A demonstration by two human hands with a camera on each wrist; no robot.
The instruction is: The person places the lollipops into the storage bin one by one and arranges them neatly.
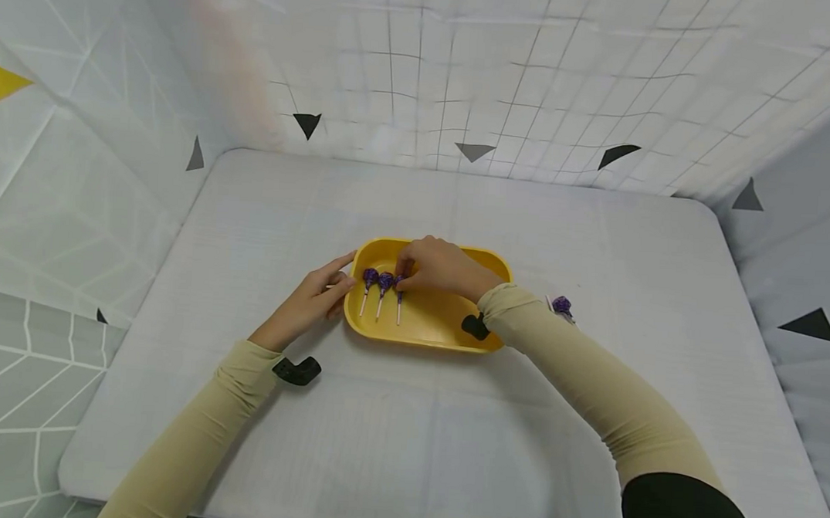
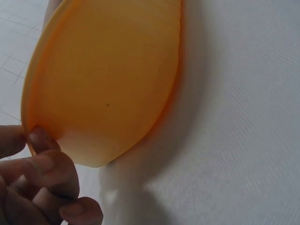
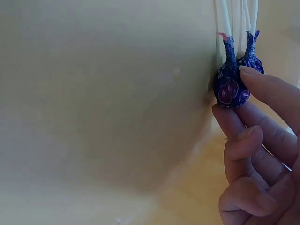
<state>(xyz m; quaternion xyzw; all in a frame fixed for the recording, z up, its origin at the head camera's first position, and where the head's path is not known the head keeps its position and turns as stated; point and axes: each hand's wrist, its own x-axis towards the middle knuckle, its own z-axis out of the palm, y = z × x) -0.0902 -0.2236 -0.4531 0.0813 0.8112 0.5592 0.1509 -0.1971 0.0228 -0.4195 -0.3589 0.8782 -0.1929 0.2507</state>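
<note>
A shallow yellow tray [image 1: 446, 334] lies on the table, two purple-wrapped lollipops standing out side by side in its left part, a left one [image 1: 370, 275] and a middle one [image 1: 385, 281]. Beside them my right hand [image 1: 445, 266] reaches into the tray and pinches the wrapped head of a third lollipop [image 3: 229, 86] between thumb and fingertips. Its white stick [image 1: 399, 314] points toward me, roughly in line with the others. At the tray's left end, my left hand [image 1: 316, 295] holds the rim; the left wrist view shows fingers [image 2: 49, 171] at the tray edge [image 2: 24, 98].
Right of the tray, partly behind the right sleeve [image 1: 577, 366], another purple lollipop [image 1: 562, 305] lies on the white-covered table [image 1: 393, 436]. A white patterned curtain [image 1: 409, 81] rises behind the table's far edge. Dark wrist cameras [image 1: 297, 370] sit at both cuffs.
</note>
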